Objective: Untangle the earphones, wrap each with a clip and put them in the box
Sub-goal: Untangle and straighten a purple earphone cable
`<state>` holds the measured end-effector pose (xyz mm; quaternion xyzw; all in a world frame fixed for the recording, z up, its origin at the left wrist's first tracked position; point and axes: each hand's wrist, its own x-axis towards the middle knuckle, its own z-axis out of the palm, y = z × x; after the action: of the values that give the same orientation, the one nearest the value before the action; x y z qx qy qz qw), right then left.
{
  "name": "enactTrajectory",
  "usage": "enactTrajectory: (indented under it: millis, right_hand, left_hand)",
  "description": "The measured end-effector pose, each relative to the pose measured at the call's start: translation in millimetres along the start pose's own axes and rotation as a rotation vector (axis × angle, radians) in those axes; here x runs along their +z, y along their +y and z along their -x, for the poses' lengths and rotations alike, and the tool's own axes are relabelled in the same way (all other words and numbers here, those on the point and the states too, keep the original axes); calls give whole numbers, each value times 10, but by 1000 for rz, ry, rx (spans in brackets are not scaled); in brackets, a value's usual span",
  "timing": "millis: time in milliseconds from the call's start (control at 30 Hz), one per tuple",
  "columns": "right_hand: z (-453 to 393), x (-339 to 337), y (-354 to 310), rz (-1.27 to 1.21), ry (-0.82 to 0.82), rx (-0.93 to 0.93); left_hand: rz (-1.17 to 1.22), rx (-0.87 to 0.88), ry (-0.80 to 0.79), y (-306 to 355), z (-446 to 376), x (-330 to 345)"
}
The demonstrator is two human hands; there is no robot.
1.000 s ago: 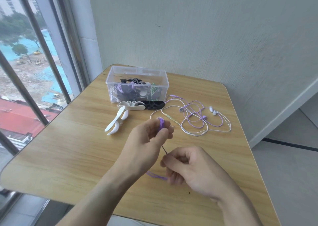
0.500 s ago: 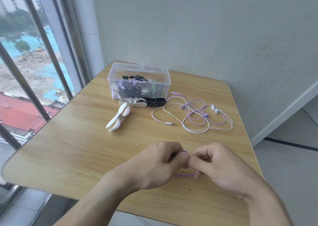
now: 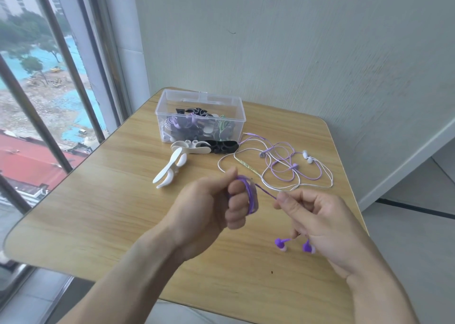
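Observation:
Purple earphone cable (image 3: 251,195) is coiled in several loops round the curled fingers of my left hand (image 3: 211,205), held above the table. My right hand (image 3: 317,217) pinches the free stretch of that cable just to the right, and the two purple earbuds (image 3: 280,243) dangle below it. A tangle of white and lilac earphones (image 3: 283,168) lies further back on the table. White clips (image 3: 170,173) and a black clip (image 3: 222,146) lie in front of the clear plastic box (image 3: 238,126), which holds several wrapped earphones.
The wooden table (image 3: 98,212) stands in a corner, with a wall behind and on the right. A barred window (image 3: 56,52) runs along the left. The table's front edge is close beneath my forearms.
My hands, pressed together low over the table half a second ago, have moved apart and risen. The cable now stretches between them and the earbuds hang below my right hand.

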<state>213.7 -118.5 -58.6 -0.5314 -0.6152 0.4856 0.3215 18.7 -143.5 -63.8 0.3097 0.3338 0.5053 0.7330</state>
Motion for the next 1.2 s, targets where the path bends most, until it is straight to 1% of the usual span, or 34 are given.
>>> enactTrajectory:
  millis: [67, 100, 133, 200, 300, 400, 433, 500, 567, 667, 733, 800, 933, 1000, 1067, 1200]
  right_hand:
    - [5, 66, -2, 32, -59, 3]
    - [8, 103, 4, 69, -95, 2]
    - [12, 139, 12, 123, -133, 1]
    - [15, 204, 43, 244, -212, -4]
    - [-1, 262, 89, 350, -302, 10]
    - [-9, 245, 106, 363, -312, 48]
    - [-6, 231, 94, 359, -308, 47]
    - [8, 209, 51, 350, -312, 11]
    - [10, 197, 41, 353, -287, -41]
    - [-11, 147, 78, 346, -173, -108]
    - [-28, 104, 98, 314, -100, -164]
    - [-25, 71, 94, 297, -55, -216]
    - [-49, -27, 103, 250, 109, -276]
    - [-56, -64, 106, 195, 97, -269]
    - [-52, -47, 102, 159, 38, -253]
    - [-55, 105, 102, 105, -65, -227]
  left_hand:
    - [140, 47, 14, 23, -7, -13]
    - [170, 69, 12, 23, -12, -19]
    - [174, 92, 6, 18, -17, -21]
    - [94, 134, 22, -9, -30, -34]
    - [-170, 206, 129, -74, -64, -69]
    - [-525, 218, 192, -189, -88, -56]
    - [-659, 225, 199, -233, -89, -56]
    - [-947, 298, 179, -306, -82, -66]
    - [-1167, 403, 100, -358, -68, -77]
    - [-1289, 431, -1, -370, -51, -87]
    - [-1329, 407, -2, -360, -57, -95]
    - [-1329, 361, 17, -345, -48, -78]
    - [-1269, 220, 56, -286, -36, -22]
    - [-1084, 142, 60, -252, -29, 33]
    - [-823, 87, 83, -201, -17, 72]
    - [-368, 44, 209, -143, -45, 88]
